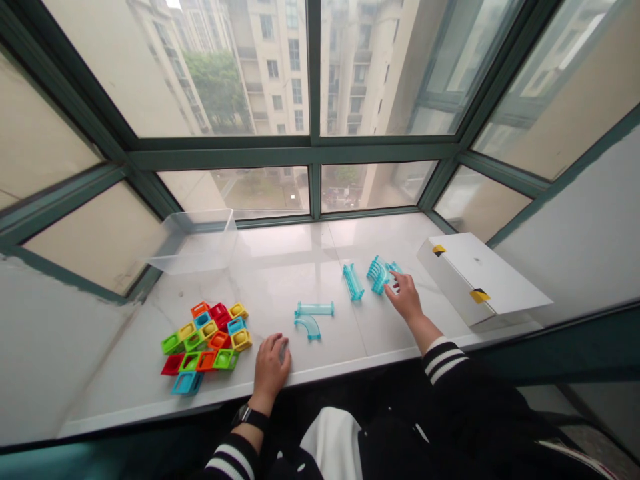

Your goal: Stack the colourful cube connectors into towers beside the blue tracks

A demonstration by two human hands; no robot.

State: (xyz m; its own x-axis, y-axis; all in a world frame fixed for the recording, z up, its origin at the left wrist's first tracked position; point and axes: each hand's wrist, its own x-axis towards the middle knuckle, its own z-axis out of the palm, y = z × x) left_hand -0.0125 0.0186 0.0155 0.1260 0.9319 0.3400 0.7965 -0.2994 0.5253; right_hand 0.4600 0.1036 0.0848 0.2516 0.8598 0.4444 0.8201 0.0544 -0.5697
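My left hand (273, 363) lies on the white sill near its front edge, fingers loosely bent and holding nothing. Beside it are a clear blue curved tube piece (310, 327) and, just behind that, a straight tube piece (315, 309). My right hand (405, 299) reaches to a cluster of curved blue tube pieces (379, 272), its thumb and fingers apart at their right side. Whether the fingertips touch them is unclear. Part of another blue piece (395, 267) shows behind the fingers. Left of the cluster lies a ribbed straight tube piece (353, 282).
Colourful plastic blocks (207, 340) sit grouped at the left. A clear plastic bin (200, 243) stands behind them, against the window. At the right is a white box (480, 273) with yellow-and-black tape tabs. Green-framed windows (314, 157) enclose the white sill (320, 363).
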